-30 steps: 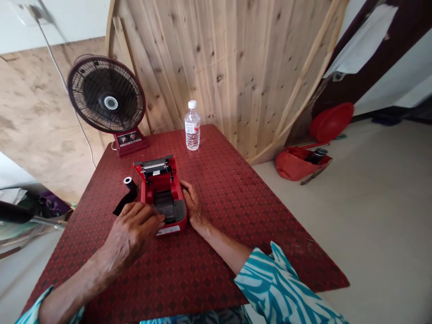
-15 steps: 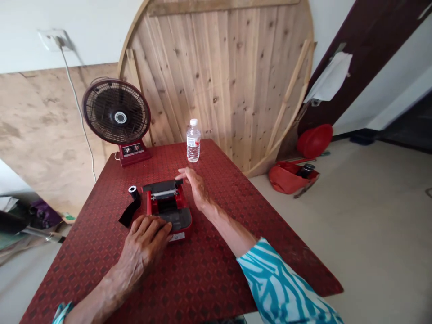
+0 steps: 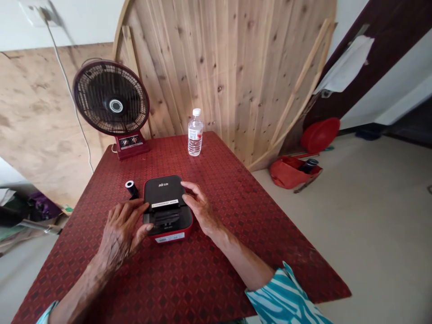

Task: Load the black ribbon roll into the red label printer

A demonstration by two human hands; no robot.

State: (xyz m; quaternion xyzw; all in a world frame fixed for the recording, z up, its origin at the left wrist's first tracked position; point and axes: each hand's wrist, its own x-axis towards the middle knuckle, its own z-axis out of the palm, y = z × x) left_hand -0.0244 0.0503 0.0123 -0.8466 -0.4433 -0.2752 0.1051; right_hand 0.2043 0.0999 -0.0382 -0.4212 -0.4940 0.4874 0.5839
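A small red-and-black label printer (image 3: 165, 207) sits on the table with its black lid down. White lettering and a white strip show on its top, and a pale sticker is on its front. At its left side is my left hand (image 3: 121, 225), fingers spread, the tips touching the edge near the front corner. On the opposite side my right hand (image 3: 200, 206) has thumb and fingers apart, their tips against the lid's right edge. Just left of the printer stands a small black roll (image 3: 131, 188) with a white core; my left hand partly hides its loose strip.
A table with a red patterned cover (image 3: 216, 261) bears everything. Toward the back stand a fan (image 3: 114, 101) and a clear water bottle (image 3: 195, 135). Behind leans a round wooden board (image 3: 222, 67). A red bag (image 3: 286, 173) and red basin (image 3: 320, 135) are on the floor.
The printer's lid has swung down from raised to shut, covering the inside. My right hand came down along the right side; my left hand slid left off the front. The view shifted slightly.
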